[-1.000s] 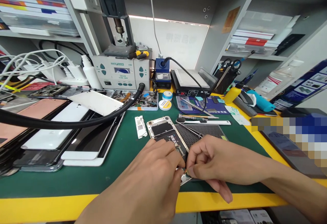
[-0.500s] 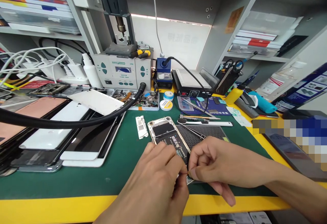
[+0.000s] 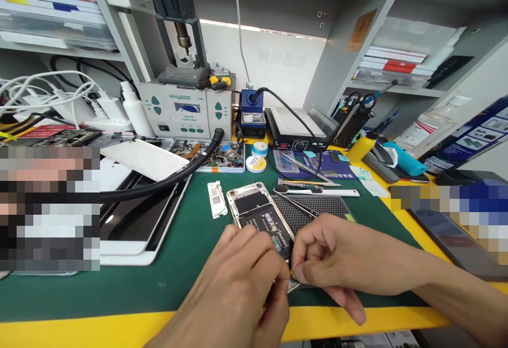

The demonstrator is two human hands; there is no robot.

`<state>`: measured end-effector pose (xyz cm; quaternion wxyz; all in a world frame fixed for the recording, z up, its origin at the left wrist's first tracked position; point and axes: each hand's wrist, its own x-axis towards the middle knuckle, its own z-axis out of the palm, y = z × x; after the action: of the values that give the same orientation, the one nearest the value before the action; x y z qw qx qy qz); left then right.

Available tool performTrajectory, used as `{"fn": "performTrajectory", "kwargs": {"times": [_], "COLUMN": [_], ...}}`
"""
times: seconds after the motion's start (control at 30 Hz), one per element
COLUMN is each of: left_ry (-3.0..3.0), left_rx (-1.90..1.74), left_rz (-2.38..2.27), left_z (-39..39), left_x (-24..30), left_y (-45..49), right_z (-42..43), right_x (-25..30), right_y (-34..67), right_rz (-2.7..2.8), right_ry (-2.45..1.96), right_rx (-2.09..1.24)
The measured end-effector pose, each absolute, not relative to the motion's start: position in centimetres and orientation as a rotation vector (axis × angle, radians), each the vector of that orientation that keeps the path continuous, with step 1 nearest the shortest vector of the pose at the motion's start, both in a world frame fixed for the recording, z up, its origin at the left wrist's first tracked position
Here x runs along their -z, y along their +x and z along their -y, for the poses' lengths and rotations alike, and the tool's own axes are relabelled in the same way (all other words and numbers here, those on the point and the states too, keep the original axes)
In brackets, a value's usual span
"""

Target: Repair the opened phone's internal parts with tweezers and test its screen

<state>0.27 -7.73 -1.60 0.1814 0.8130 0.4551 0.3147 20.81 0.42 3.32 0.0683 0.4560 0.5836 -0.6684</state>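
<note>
An opened phone [image 3: 257,213] with a gold frame and a black battery lies back-up on the green mat [image 3: 119,284]. My left hand [image 3: 242,284] rests over the phone's near end, fingers curled and pressed down on it. My right hand [image 3: 337,258] pinches a tiny part at the phone's lower right corner, thumb and forefinger closed; the part is too small to name. The two hands meet there, almost touching. The phone's bottom end is hidden under them.
A white cover plate [image 3: 216,199] lies left of the phone; tweezers [image 3: 297,205] and a perforated black pad [image 3: 317,208] lie to its right. Behind stand a parts tray [image 3: 210,156], a soldering station [image 3: 184,110] and a hot plate [image 3: 297,126]. Stacked phones and screens [image 3: 143,200] with a black hose fill the left.
The view has shifted slightly. Both hands stay at the phone's lower end, the right pinch a little lower than one second ago.
</note>
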Motion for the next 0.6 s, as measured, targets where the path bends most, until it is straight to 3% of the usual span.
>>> {"fn": "performTrajectory", "kwargs": {"times": [0.3,0.6], "left_ry": [2.275,2.314], "left_rx": [-0.337,-0.227], "left_rz": [-1.311,-1.289], "left_z": [6.8,6.1], "left_x": [-2.6,-2.6], "left_y": [0.3,0.0], "right_z": [-0.4,-0.4], "right_x": [-3.4,-3.3], "right_y": [20.8,20.9], "right_rz": [-1.770,-1.771], "right_ry": [1.360,1.358], "right_rx": [2.022,2.030]}}
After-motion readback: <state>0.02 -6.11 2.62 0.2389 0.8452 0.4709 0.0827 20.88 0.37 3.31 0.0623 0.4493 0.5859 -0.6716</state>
